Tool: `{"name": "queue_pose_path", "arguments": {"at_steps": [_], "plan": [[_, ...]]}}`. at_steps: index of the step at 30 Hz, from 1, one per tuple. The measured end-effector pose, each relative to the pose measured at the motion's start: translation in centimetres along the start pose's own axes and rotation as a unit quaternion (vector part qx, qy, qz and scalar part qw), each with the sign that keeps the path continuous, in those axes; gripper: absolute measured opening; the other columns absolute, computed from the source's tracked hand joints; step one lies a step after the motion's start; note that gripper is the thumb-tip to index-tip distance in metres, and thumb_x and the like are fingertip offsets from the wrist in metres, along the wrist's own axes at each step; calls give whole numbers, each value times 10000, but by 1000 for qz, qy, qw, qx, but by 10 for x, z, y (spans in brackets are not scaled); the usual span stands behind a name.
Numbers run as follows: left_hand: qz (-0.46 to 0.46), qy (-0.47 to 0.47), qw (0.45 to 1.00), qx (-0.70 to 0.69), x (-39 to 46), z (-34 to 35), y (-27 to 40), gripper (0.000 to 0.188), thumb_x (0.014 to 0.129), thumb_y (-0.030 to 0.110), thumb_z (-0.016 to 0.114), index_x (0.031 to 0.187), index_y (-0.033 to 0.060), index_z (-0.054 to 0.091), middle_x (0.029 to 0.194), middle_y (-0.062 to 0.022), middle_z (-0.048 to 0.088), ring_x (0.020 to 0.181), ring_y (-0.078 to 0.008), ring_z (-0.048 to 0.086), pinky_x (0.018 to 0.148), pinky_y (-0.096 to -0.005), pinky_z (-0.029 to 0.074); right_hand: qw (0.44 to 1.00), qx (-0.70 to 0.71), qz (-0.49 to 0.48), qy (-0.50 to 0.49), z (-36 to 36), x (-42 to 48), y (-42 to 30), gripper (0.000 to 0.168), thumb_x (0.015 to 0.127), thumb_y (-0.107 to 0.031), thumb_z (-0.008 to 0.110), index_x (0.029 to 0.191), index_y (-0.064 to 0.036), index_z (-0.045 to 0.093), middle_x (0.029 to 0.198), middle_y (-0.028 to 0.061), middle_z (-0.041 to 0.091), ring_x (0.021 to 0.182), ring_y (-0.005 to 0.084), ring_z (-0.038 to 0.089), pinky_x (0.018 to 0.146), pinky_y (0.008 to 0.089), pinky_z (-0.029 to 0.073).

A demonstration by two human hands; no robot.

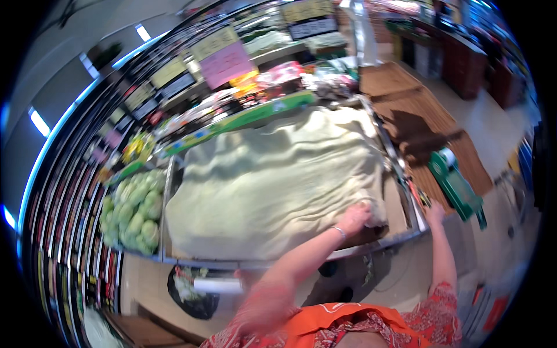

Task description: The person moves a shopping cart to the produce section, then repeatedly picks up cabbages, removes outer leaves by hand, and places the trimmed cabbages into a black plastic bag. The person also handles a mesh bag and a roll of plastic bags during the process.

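Note:
A large pale cloth [270,182] with creases lies spread over a wide produce bin in front of me. My left hand [357,216] is closed on a bunched fold at the cloth's near right corner; a band circles that wrist. Farther right, my right hand [434,213] is at the bin's outer right edge, close to a small tool with red and yellow parts [421,195]. Blur hides whether its fingers hold that tool. Brown cardboard shows under the cloth's right edge.
Round green vegetables [135,211] fill the compartment at left. Price signs and packaged produce stand behind the bin. A green plastic dispenser [457,185] stands at right on brown boards [417,108]. Below the near metal edge are a black bag [204,304] and a white roll [217,285].

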State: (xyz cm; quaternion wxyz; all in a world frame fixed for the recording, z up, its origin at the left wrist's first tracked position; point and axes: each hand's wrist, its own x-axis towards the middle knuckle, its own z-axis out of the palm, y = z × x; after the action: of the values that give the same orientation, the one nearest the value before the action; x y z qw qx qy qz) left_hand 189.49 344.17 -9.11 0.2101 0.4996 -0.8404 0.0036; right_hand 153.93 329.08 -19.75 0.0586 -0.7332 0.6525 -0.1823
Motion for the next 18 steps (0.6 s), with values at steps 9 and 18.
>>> {"name": "queue_pose_path", "arguments": {"at_steps": [9,18], "plan": [[-32,35,999,25,-29,-11,90,513,783,154,586,1266,48,450,1050,-111,518,984,-259,511,800,-362,410,887,386,151,-203,10,27,71,157,835,-121,570,917,-2,631,815,72,626,748,180,604,656,333,470],[-205,-257,913,-240,-270,-48,140,498,787,282,681,1195,34,540,1056,-200,591,978,-382,581,831,-452,481,568,794,145,-161,-50,-166,-127,354,947,-207,511,1278,-79,512,1177,27,598,912,106,574,770,235,466]]}}
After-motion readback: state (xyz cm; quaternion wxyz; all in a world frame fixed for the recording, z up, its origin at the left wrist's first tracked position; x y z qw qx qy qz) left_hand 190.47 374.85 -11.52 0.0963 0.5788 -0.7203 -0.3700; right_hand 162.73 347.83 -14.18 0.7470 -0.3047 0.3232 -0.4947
